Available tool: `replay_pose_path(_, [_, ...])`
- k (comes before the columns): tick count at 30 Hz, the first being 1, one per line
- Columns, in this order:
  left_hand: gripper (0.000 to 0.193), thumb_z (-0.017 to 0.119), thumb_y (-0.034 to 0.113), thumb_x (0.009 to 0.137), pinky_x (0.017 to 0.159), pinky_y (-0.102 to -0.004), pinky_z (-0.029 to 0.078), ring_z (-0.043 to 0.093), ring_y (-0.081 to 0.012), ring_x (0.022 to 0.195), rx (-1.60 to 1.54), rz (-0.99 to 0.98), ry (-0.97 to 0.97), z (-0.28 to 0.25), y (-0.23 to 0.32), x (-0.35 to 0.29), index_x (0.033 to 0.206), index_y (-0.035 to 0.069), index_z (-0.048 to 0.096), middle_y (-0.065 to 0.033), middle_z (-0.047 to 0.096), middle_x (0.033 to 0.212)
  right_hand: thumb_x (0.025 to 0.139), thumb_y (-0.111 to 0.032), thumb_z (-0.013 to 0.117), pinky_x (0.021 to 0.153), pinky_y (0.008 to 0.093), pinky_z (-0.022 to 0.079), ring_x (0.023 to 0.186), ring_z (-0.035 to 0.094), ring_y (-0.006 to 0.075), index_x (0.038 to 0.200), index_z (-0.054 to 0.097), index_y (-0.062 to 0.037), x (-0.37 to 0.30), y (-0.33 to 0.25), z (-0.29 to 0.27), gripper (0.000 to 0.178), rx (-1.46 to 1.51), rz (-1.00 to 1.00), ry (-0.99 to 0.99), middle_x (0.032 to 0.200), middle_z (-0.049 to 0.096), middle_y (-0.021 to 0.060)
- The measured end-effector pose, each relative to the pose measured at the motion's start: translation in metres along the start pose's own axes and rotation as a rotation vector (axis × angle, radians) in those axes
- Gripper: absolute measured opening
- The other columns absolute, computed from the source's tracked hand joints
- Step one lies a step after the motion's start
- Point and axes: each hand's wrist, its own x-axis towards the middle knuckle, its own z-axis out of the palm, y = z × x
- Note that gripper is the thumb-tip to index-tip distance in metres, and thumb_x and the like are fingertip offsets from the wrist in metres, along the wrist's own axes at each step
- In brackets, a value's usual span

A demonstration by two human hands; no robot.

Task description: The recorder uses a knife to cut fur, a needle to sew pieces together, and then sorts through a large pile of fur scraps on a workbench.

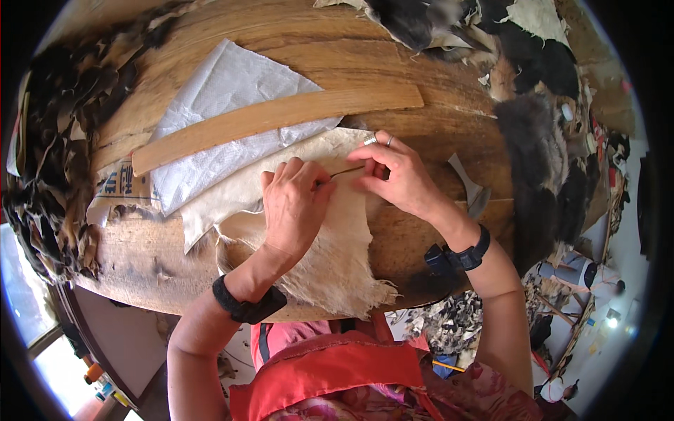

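Hide (340,242), pale cream, ragged-edged

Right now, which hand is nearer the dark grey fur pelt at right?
Right. The right hand is left of the dark grey fur pelt, apart from it; the left hand is farther left, over the pale hide.

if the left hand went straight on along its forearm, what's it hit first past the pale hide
Probably the silvery sheet, past the edge of the pale hide, then the wooden strip lying on it; how high the left hand sits is unclear.
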Motion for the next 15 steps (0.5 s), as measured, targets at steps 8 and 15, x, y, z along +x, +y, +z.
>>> replay_pose_path(8, [0.026,0.081,0.016,0.080,0.085,-0.0418,0.040,0.059,-0.0266,0.097,0.077,0.094,0.069,0.0023,0.0021,0.0056,0.103,0.011,0.070,-0.0060,0.061,0.101,0.077,-0.003,0.085,0.072,0.0306,0.056,0.085,0.066,0.0183,0.115,0.073,-0.0066,0.0045,0.0039,0.0041,0.040,-0.134,-0.101,0.076,0.102,0.060,0.0072])
replay_pose_path(15, [0.037,0.081,0.016,0.079,0.093,-0.0428,0.041,0.057,-0.0286,0.106,0.058,0.026,0.006,0.0035,0.0009,0.0067,0.114,0.013,0.071,-0.0078,0.059,0.112,0.078,-0.003,0.082,0.080,0.0346,0.058,0.095,0.067,0.0280,0.115,0.074,-0.0051,-0.0002,0.0065,0.0091,0.037,-0.193,-0.173,0.071,0.111,0.062,0.0109])
